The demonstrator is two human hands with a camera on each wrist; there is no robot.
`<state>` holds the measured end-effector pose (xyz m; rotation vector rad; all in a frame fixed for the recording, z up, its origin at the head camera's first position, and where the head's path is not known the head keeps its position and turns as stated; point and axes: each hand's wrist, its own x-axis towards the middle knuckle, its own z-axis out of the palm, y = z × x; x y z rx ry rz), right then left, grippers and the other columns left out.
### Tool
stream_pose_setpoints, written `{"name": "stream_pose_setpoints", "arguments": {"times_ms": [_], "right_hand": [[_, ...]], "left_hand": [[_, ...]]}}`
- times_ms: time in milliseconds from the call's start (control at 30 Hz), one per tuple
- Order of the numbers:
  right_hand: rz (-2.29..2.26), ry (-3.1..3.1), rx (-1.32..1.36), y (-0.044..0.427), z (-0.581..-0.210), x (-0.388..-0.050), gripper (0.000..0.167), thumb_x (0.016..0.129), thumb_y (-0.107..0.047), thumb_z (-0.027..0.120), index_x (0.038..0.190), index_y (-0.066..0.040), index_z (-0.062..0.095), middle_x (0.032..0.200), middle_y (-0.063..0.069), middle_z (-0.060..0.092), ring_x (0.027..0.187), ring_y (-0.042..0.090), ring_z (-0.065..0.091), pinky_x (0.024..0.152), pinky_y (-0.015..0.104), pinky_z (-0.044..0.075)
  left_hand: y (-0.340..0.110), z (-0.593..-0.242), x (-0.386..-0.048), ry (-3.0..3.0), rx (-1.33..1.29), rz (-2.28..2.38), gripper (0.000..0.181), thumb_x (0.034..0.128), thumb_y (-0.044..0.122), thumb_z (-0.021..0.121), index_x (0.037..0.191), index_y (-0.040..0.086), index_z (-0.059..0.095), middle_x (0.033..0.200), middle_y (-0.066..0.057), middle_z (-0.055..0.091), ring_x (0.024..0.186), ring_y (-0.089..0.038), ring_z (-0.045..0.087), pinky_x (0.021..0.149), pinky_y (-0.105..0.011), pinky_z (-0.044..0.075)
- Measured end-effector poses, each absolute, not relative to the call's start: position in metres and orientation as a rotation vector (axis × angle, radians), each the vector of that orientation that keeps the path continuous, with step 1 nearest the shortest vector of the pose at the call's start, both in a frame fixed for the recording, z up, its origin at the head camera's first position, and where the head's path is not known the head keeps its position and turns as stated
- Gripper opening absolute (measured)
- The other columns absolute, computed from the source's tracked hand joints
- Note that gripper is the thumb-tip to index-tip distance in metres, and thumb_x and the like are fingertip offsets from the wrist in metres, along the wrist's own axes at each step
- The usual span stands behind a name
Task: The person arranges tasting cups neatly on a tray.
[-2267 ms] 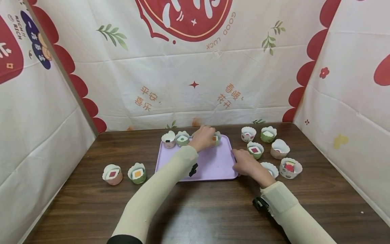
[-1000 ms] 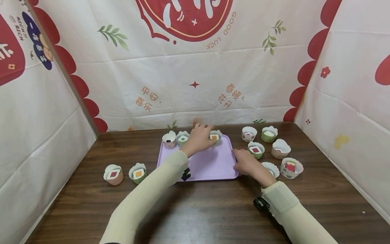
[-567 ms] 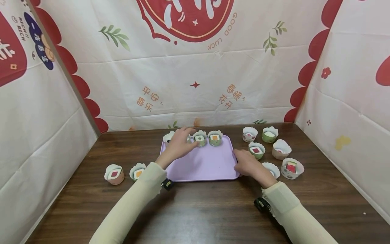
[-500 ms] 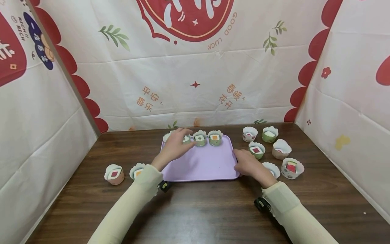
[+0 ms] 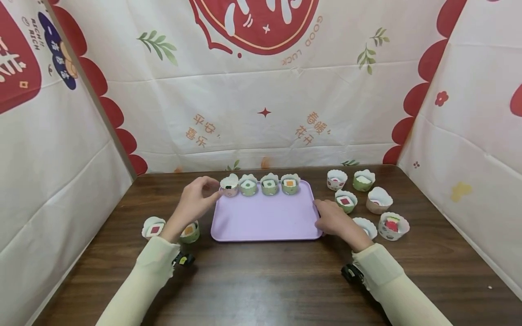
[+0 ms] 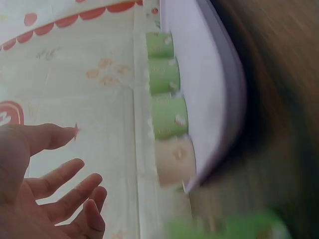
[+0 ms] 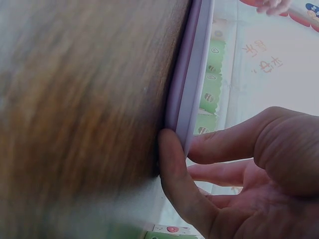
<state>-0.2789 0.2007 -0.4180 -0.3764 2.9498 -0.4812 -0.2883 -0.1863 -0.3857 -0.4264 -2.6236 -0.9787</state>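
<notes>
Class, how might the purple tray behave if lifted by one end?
The purple tray is probably stiff, since its raised rim shows no bend. It looks thin, so it may be light for its size. Lifted at the edge the right hand pinches, it could let the four cups slide, as they stand along its far side.

Left hand (image 5: 197,198) now farther left, clear of the green cups (image 5: 269,189) and beside the pink cup (image 5: 230,190) on the tray (image 5: 265,221).

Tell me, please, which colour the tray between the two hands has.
The tray is light purple; the head view shows it best.
</notes>
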Motion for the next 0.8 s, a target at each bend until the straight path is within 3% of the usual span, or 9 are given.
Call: {"name": "stream_pose_setpoints", "arguments": {"times_ms": [333,800], "right_hand": [[-0.486,2.942,-0.359,0.200,-0.418,-0.280,0.065,0.080,0.000,0.069,0.140,0.016,0.050,0.128,0.036,0.061,0.104,0.038,0.059,0.089,0.051,0.057],[-0.483,2.951,-0.385,0.201,-0.418,-0.280,0.066,0.078,-0.001,0.069,0.139,0.016,0.051,0.129,0.036,0.061,0.106,0.038,0.059,0.093,0.053,0.056]], "left_hand": [[-0.250,-0.385,-0.272,-2.716,-0.309,-0.952,0.041,0.0948,0.028,0.075,0.127,0.004,0.065,0.128,-0.019,0.067,0.118,-0.039,0.065,0.098,-0.058,0.055],[-0.318,-0.367,-0.258,-3.036,-0.311,-0.631,0.079,0.0812,0.044,0.086,0.141,0.002,0.056,0.139,-0.028,0.060,0.129,-0.048,0.054,0.103,-0.066,0.047]]}}
